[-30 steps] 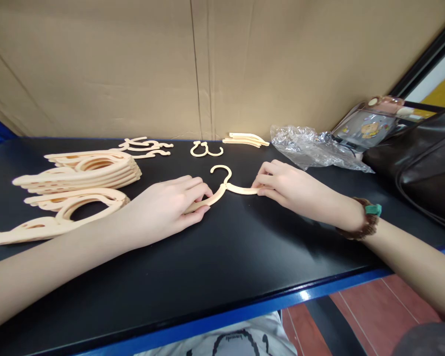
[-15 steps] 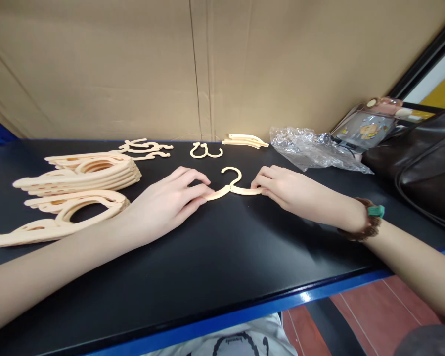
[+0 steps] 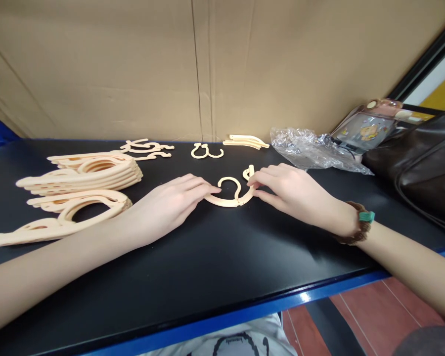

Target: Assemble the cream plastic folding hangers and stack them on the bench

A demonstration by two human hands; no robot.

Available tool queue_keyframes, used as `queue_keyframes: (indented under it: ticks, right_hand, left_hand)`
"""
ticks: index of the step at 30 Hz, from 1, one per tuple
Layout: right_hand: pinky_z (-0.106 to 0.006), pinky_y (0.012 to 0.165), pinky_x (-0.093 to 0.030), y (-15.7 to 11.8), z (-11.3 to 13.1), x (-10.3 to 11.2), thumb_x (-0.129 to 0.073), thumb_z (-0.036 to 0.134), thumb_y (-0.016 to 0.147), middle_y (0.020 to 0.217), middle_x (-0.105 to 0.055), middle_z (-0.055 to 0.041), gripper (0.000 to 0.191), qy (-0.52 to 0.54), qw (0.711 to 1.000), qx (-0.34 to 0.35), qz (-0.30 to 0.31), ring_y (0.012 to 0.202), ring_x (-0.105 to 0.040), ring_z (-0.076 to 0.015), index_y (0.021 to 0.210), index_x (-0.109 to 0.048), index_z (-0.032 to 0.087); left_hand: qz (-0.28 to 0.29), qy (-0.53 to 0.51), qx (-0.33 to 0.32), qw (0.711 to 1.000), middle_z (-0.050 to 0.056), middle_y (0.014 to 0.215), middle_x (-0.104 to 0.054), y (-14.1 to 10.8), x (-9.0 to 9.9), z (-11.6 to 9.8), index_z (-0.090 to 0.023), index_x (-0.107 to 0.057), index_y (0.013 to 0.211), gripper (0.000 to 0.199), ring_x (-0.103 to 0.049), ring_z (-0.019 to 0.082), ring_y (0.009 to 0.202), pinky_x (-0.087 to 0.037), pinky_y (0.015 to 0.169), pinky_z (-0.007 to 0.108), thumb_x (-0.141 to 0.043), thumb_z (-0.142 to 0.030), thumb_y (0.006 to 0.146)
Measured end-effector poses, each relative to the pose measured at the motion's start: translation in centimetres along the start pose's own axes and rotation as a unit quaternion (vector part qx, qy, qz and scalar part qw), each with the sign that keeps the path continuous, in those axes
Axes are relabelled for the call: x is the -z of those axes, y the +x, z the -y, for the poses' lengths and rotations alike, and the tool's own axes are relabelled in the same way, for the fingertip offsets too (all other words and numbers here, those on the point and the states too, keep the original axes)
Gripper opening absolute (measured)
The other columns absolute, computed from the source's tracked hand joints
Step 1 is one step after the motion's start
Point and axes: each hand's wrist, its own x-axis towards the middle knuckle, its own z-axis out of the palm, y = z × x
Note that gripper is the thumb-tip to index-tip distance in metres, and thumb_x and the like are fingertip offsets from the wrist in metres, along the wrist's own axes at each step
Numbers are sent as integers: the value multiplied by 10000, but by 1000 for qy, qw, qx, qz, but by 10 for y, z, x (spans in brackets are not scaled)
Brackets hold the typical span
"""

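Observation:
A cream plastic folding hanger lies at the middle of the black table, its hook curving up from the centre joint. My left hand is closed on the hanger's left arm, partly covering it. Between the fingers of my right hand is the right arm, which bends upward so that its end shows above the fingertips. To the left sits a stack of folded cream hangers, with more folded ones nearer my left forearm.
Loose hooks and a few cream arm pieces lie along the back, by a cardboard wall. More cream parts are at the back left. A clear plastic bag, a bottle and a dark bag occupy the right.
The hanger's right arm has folded upward towards the hook, with my right hand raising its end. The hook and centre joint have shifted slightly towards me; my left hand still holds the left arm.

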Motion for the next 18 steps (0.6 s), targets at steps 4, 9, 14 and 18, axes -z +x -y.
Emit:
queue_keyframes:
  ticks: [4, 9, 14, 18]
  right_hand:
    - [-302, 763, -434, -1, 4, 3, -504, 237, 926, 926, -681, -28, 135, 87, 996, -8, 3, 818, -614, -177, 993, -609, 186]
    - [-293, 797, -455, 0, 9, 5, -486, 297, 945, 994, -662, -39, 184, 184, 982, 18, 28, 868, -615, -163, 1019, -606, 179]
    - [-276, 801, -469, 0, 10, 7, -508, 321, 935, 1073, -602, -48, 205, 261, 962, 44, 67, 870, -597, -140, 1065, -573, 178]
    - [-296, 879, -468, -1, 9, 5, -528, 327, 922, 1173, -569, -58, 242, 274, 958, 59, 66, 963, -593, -150, 1116, -560, 185]
  left_hand:
    - [7, -13, 3, 1000, 52, 1235, -570, -2, 1, -1, -230, -483, 1308, 387, -562, 178, 1084, -469, 915, 307, -330, -165, 960]
    - [10, -19, -8, 1000, 33, 1258, -543, -4, 2, -3, -254, -423, 1348, 402, -569, 148, 1070, -468, 898, 258, -342, -166, 964]
    - [11, -10, -30, 999, 43, 1277, -530, -1, 3, -6, -229, -419, 1342, 390, -545, 148, 1115, -451, 935, 255, -354, -171, 962]
    - [10, 13, 2, 1000, 60, 1299, -521, 1, 4, -9, -209, -432, 1322, 377, -527, 185, 1140, -456, 951, 315, -386, -224, 947]
